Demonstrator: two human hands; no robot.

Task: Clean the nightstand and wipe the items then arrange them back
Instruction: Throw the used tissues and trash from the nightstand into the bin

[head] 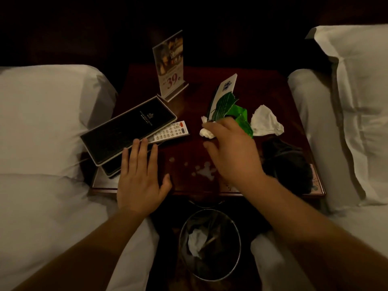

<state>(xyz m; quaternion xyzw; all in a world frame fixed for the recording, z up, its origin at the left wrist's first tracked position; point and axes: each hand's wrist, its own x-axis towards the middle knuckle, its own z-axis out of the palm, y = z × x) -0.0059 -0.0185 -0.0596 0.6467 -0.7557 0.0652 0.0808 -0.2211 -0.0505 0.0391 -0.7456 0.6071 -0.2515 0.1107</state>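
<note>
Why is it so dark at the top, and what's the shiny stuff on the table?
Head view: the room is dimly lit, so everything behind the nightstand goes black; the white pillow looks brightest; the shiny patches are a wet spill glinting on the dark wood; the right hand, gripping a crumpled tissue, looks slightly soft.

Item 1: white-sheeted bed (42, 206), left, with plump white pillow (46, 114) at its head.
Item 2: second white bed (279, 265), right, with creased white pillow (357, 101).
Item 3: round dark metal wastebasket (236, 257) on the floor between the beds, holding a crumpled white tissue (195, 242).
</note>
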